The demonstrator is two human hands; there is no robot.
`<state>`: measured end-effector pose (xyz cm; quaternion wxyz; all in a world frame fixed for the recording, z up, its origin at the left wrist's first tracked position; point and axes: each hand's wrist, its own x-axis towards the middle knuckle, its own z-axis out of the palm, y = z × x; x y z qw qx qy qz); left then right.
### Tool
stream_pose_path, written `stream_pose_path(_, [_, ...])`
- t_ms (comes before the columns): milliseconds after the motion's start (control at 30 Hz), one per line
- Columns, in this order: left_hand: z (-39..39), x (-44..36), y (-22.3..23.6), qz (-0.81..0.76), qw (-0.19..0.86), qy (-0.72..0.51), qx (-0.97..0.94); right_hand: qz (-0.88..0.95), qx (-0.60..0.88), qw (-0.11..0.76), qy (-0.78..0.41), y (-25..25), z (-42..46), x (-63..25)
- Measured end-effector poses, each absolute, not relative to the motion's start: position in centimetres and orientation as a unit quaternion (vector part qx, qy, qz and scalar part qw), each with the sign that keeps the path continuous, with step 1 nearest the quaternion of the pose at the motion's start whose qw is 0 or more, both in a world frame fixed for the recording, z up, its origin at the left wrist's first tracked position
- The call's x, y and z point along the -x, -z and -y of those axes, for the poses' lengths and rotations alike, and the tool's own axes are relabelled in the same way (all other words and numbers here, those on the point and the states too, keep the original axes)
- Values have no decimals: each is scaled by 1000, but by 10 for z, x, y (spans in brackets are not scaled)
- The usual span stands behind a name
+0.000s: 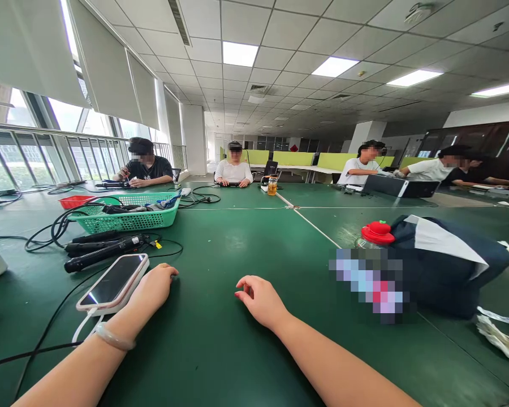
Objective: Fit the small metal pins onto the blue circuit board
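Observation:
My left hand rests on the green table just right of a phone in a pale pink case. Its fingers are bent and pressed together, and a tiny dark spot shows by the fingertips, too small to name. My right hand is on the table near the middle, fingers curled with a gap between thumb and forefinger. Nothing shows in that gap. A white cable runs from the phone's near end. The two hands are apart from each other.
Black rod-shaped devices and a green basket of cables lie beyond the phone. At right are a red-lidded jar, a dark bag and crumpled tissue. An amber-filled jar stands farther off. Several people sit around the table.

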<state>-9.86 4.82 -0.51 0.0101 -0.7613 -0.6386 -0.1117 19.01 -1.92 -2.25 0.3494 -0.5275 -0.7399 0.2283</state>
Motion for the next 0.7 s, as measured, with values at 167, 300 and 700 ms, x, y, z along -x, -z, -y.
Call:
stream_pose_path(167, [-45, 95, -2, 648, 21, 84, 756, 752, 523, 332, -223, 22, 20, -189])
stream_pose_path(300, [-41, 91, -9, 666, 14, 78, 742, 754, 523, 328, -224, 23, 19, -189])
stream_pose_path(700, [-40, 85, -5, 704, -90, 206, 673, 761, 518, 325, -216, 24, 19, -189])
